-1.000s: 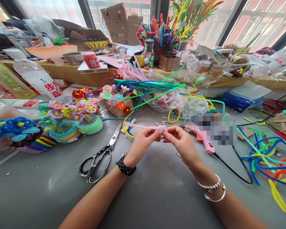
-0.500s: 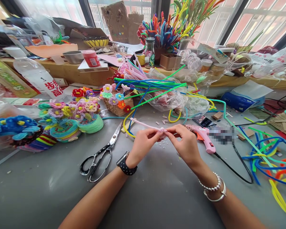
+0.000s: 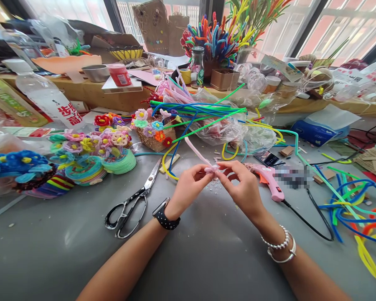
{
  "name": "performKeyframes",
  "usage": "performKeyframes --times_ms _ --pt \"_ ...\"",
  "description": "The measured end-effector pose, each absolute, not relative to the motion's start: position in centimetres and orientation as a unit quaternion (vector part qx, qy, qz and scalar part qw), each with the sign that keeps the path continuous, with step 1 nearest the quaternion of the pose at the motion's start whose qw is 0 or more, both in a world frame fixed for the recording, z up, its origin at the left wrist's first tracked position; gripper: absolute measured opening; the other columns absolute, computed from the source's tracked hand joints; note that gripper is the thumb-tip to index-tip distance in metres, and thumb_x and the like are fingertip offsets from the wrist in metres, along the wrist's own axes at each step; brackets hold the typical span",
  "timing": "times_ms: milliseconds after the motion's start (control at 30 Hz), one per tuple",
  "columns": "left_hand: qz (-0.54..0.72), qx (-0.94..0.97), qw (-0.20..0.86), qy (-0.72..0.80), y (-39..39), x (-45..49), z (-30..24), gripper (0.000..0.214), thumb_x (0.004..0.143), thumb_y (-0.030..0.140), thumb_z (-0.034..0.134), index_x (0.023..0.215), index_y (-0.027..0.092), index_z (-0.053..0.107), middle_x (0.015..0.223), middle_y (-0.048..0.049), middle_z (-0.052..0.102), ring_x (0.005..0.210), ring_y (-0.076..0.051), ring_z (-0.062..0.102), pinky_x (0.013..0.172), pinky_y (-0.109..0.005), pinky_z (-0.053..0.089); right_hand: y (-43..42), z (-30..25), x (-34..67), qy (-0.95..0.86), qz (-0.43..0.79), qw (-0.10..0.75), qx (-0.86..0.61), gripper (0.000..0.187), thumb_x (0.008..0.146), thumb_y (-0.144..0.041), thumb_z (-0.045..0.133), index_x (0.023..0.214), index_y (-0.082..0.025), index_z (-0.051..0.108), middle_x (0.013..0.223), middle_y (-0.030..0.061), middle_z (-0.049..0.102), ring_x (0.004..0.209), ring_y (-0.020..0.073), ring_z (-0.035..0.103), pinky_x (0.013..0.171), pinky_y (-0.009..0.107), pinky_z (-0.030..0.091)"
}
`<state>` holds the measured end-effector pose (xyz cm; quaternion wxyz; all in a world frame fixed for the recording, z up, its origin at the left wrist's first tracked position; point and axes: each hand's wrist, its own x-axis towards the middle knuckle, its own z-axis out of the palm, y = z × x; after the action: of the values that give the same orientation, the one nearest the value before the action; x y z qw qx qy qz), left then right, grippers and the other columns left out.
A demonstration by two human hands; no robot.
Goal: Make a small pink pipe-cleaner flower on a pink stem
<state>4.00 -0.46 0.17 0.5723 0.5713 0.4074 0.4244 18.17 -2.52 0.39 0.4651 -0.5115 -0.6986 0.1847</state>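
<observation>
Between the fingertips of both hands is a pale pink pipe cleaner (image 3: 196, 151), bunched into small loops at one end. Its straight tail sticks up and away to the left. My left hand (image 3: 192, 184), with a dark dotted watch strap at the wrist, pinches the bunched part from the left. From the right, my right hand (image 3: 242, 187) pinches the same part; silver bracelets hang on that wrist. Black-handled scissors (image 3: 134, 198) lie with parted blades left of my left hand. A pink glue gun (image 3: 272, 184) lies just beyond my right hand.
Pipe-cleaner flowers in small pots (image 3: 119, 161) and a woven flower basket (image 3: 155, 138) stand at the left. Green and blue pipe cleaners (image 3: 203, 109) lie on plastic bags at the back. Tangled strands (image 3: 354, 205) and the glue gun's cord (image 3: 319, 221) are on the right.
The pipe cleaner's tail has swung upward and to the right, now standing steeper. My fingers have shifted slightly around the bunched loops; both hands keep their pinch.
</observation>
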Motion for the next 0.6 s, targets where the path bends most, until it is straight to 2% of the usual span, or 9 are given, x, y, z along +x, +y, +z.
performKeyframes --times_ms 67,333,467,600 --pt "0.419 0.571 0.577 0.406 -0.5 4.0 0.2 0.023 0.069 0.028 0.06 0.084 0.011 0.061 0.086 -0.0079 0.066 0.084 -0.019 0.061 0.077 -0.032 0.048 -2.5 0.4 18.2 -0.715 0.171 0.457 -0.501 0.019 0.08 -0.023 0.05 0.097 -0.019 0.059 0.089 0.0056 0.059 0.071 0.0139 0.057 0.057 0.025 0.048" --pt "0.402 0.565 0.579 0.427 -0.8 4.0 0.8 0.02 0.068 0.029 0.061 0.078 0.011 0.063 0.074 -0.0054 0.066 0.071 -0.016 0.062 0.068 -0.028 0.051 -2.6 0.0 18.2 -0.764 0.022 0.418 -0.491 0.012 0.081 -0.017 0.049 0.083 -0.018 0.061 0.073 0.0041 0.059 0.068 0.0159 0.054 0.061 0.027 0.045" --pt "0.402 0.554 0.597 0.419 -0.6 3.9 0.7 0.023 0.068 0.031 0.061 0.079 0.01 0.061 0.073 -0.0054 0.065 0.071 -0.016 0.062 0.07 -0.029 0.05 -2.7 -0.6 18.2 -0.798 -0.11 0.392 -0.444 0.015 0.082 -0.012 0.046 0.086 -0.016 0.06 0.075 0.007 0.061 0.072 0.0182 0.052 0.066 0.03 0.045" --pt "0.408 0.569 0.579 0.418 -0.5 3.8 0.3 0.022 0.069 0.03 0.059 0.079 0.01 0.058 0.077 -0.0058 0.063 0.074 -0.016 0.06 0.07 -0.029 0.049 -2.6 -0.6 18.3 -0.789 -0.129 0.401 -0.447 0.015 0.081 -0.015 0.049 0.091 -0.019 0.06 0.079 0.0058 0.061 0.074 0.0179 0.053 0.068 0.031 0.045"
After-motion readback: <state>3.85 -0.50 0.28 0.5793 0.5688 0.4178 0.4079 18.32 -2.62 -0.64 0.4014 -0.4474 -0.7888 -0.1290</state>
